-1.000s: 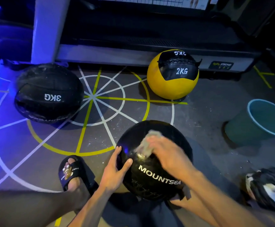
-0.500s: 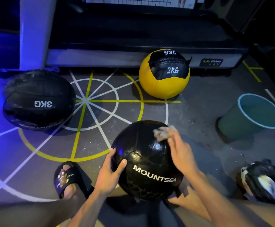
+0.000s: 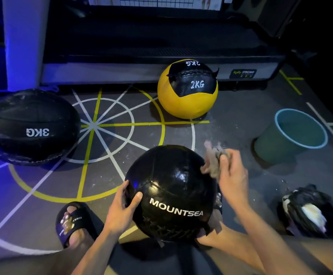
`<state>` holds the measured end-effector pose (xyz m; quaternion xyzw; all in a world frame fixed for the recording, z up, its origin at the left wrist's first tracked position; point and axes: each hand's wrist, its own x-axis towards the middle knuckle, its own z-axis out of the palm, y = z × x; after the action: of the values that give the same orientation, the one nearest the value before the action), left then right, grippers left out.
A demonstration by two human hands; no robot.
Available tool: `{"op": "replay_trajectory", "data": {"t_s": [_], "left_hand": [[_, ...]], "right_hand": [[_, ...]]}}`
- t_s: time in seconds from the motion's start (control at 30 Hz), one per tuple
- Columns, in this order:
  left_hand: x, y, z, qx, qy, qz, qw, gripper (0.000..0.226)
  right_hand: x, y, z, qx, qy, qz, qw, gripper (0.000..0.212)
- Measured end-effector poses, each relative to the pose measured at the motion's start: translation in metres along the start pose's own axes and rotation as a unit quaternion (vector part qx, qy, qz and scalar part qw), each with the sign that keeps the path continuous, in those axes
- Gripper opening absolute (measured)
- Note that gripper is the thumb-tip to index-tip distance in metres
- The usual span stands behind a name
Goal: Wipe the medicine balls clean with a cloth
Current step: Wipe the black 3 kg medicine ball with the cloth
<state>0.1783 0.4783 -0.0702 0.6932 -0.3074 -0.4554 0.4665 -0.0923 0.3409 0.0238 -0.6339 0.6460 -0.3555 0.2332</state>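
A black medicine ball marked MOUNTSEA [image 3: 171, 187] sits on the floor between my legs. My left hand [image 3: 122, 207] rests on its lower left side with fingers spread and thumb on the surface. My right hand [image 3: 232, 179] grips a crumpled grey cloth [image 3: 214, 159] at the ball's upper right edge. A black ball marked 3KG [image 3: 31, 127] lies at the left. A yellow and black ball marked 2KG [image 3: 187, 90] stands at the back.
A teal bucket [image 3: 284, 147] stands at the right. A dark bundle with a white patch [image 3: 308, 211] lies at the lower right. My sandalled foot [image 3: 72, 221] is at the lower left. A low dark platform [image 3: 141, 68] runs along the back.
My right hand has swept the cloth from the top middle of the MOUNTSEA ball across to its upper right edge. My left hand keeps its place on the ball.
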Motion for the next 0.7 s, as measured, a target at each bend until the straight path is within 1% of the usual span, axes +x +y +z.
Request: {"op": "replay_trajectory", "data": {"t_s": [0.07, 0.13, 0.17, 0.2, 0.23, 0.27, 0.3, 0.37, 0.4, 0.47, 0.5, 0.53, 0.57, 0.6, 0.63, 0.67, 0.7], "left_hand": [[0.001, 0.008, 0.0, 0.043, 0.007, 0.024, 0.999, 0.078], [0.001, 0.012, 0.003, 0.132, 0.028, 0.096, 0.986, 0.071], [0.001, 0.016, 0.005, 0.171, 0.027, 0.138, 0.975, 0.065], [0.001, 0.019, 0.006, 0.2, 0.009, 0.167, 0.965, 0.061], [0.001, 0.022, 0.007, 0.221, -0.023, 0.177, 0.959, 0.064], [0.0, 0.026, 0.008, 0.24, -0.055, 0.169, 0.954, 0.074], [0.001, 0.025, 0.006, 0.26, -0.082, 0.154, 0.95, 0.084], [0.002, 0.022, -0.001, 0.298, -0.105, 0.136, 0.939, 0.097], [0.002, 0.02, -0.005, 0.301, -0.104, 0.131, 0.939, 0.099], [0.005, 0.02, -0.012, 0.289, -0.103, 0.117, 0.944, 0.099], [0.006, 0.022, -0.013, 0.282, -0.105, 0.106, 0.948, 0.099], [0.008, 0.025, -0.014, 0.276, -0.108, 0.099, 0.95, 0.099], [0.01, 0.028, -0.015, 0.271, -0.112, 0.096, 0.951, 0.1], [0.013, 0.03, -0.017, 0.266, -0.114, 0.095, 0.952, 0.1], [0.016, 0.032, -0.019, 0.261, -0.114, 0.089, 0.955, 0.101], [0.019, 0.033, -0.022, 0.255, -0.112, 0.079, 0.957, 0.102], [0.02, 0.035, -0.024, 0.251, -0.113, 0.071, 0.959, 0.104]], "right_hand": [[0.016, 0.008, -0.001, 0.025, 0.023, 0.027, 0.999, 0.007], [0.005, 0.007, 0.014, 0.008, -0.021, 0.03, 0.999, 0.011], [-0.011, 0.004, 0.025, -0.004, -0.056, 0.006, 0.998, 0.015], [-0.031, 0.0, 0.037, -0.013, -0.091, -0.036, 0.995, 0.018], [-0.052, -0.005, 0.045, -0.02, -0.12, -0.076, 0.99, 0.021], [-0.069, -0.008, 0.051, -0.018, -0.141, -0.095, 0.985, 0.026], [-0.082, -0.008, 0.052, -0.011, -0.166, -0.094, 0.982, 0.033], [-0.091, -0.002, 0.049, -0.011, -0.202, -0.101, 0.974, 0.041], [-0.089, -0.001, 0.045, -0.021, -0.218, -0.138, 0.966, 0.042], [-0.078, 0.011, 0.037, -0.064, -0.262, -0.224, 0.936, 0.04], [-0.069, 0.02, 0.034, -0.085, -0.268, -0.252, 0.926, 0.039], [-0.061, 0.033, 0.033, -0.096, -0.249, -0.246, 0.932, 0.038], [-0.052, 0.045, 0.031, -0.091, -0.208, -0.183, 0.956, 0.036], [-0.043, 0.054, 0.029, -0.081, -0.158, -0.073, 0.981, 0.031], [-0.037, 0.058, 0.027, -0.077, -0.119, 0.054, 0.989, 0.022], [-0.033, 0.061, 0.028, -0.062, -0.091, 0.148, 0.983, 0.014], [-0.035, 0.058, 0.028, -0.051, -0.076, 0.18, 0.979, 0.011]]}}
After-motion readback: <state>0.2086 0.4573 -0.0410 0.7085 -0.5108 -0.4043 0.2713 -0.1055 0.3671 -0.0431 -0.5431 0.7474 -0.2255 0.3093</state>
